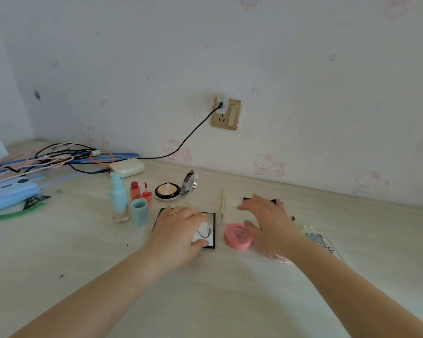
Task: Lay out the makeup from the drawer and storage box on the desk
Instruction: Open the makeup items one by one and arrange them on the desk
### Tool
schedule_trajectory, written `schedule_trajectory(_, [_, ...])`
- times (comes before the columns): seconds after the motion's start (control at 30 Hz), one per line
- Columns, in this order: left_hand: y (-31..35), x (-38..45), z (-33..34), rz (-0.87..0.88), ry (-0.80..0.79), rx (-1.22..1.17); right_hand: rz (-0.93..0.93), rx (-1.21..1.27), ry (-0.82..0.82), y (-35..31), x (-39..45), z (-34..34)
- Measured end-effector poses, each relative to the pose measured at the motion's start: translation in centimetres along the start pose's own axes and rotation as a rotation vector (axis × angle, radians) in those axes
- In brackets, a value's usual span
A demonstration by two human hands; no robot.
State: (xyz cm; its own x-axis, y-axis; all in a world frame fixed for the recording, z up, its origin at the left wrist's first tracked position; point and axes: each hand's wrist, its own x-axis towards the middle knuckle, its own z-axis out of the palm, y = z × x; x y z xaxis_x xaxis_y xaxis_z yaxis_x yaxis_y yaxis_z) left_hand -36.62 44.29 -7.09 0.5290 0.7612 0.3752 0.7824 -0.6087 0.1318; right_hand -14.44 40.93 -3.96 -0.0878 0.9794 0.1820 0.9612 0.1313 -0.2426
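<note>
My left hand lies flat, fingers relaxed, on the black-framed palette to steady it on the bench. My right hand, spread and holding nothing, hovers between the pink compact and a dark case, probably spacing them apart.

A pale wood-grain table is backed by a white wall printed with faint pink cartoon cats, where a gold socket is mounted.
</note>
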Motion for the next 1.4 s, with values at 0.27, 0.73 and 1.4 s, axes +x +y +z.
schedule_trajectory(0.27, [3.6, 1.6, 1.3, -0.046, -0.187, -0.060, -0.064, -0.237, -0.219, -0.4, -0.1, 1.5])
schedule_trajectory(0.73, [7.0, 1.3, -1.5, -0.434, -0.008, -1.643, -0.072, 0.574, 0.202, -1.8, -2.9, -1.9])
schedule_trajectory(1.4, [10.1, 0.9, -1.8, -0.489, 0.179, -1.897, -0.122, 0.029, 0.319, -2.8, -4.1, -2.3])
